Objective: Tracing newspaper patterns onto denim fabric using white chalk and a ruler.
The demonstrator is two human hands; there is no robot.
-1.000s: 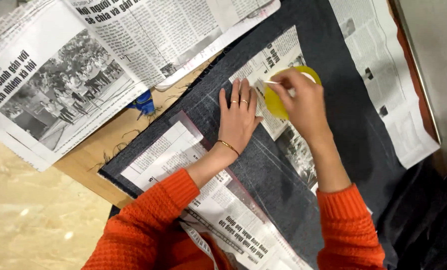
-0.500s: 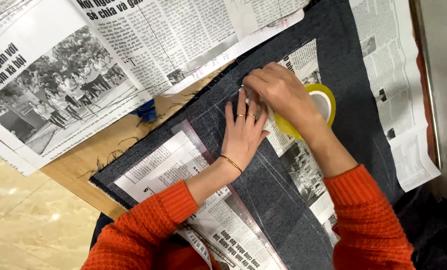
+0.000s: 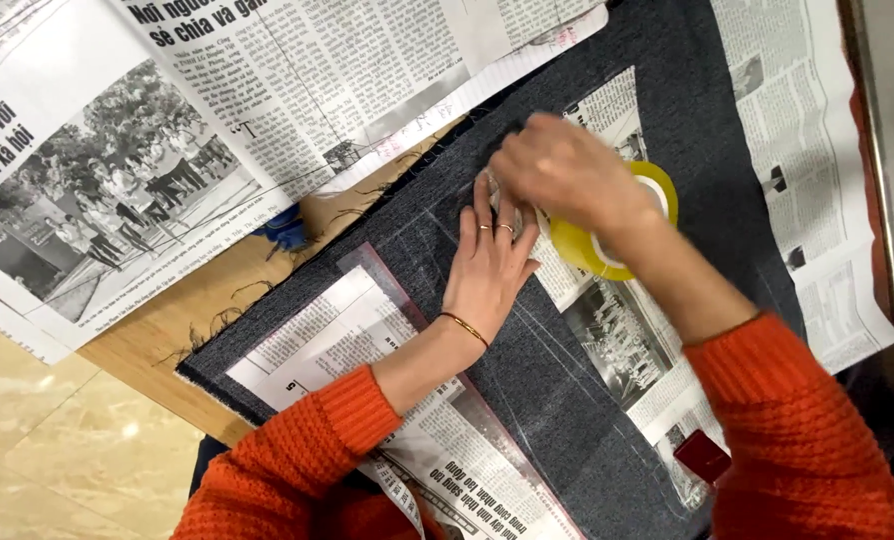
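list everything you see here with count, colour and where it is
dark fabric: 1, dark blue-grey, spread across the table
newspaper pattern pieces: 2, printed black and white, lying on the fabric
large newspaper sheets: at least 2, black and white, upper left and right edge
tape roll: 1, yellow, around the right wrist
table: 1, light wood, under the fabric
small blue object: 1, blue, at the newspaper edge; kind unclear
small red object: 1, dark red, lower right
floor: beige tile, lower left
left hand: flat on the fabric, rings and bracelet, orange sleeve
right hand: blurred, at the left fingertips, orange sleeve
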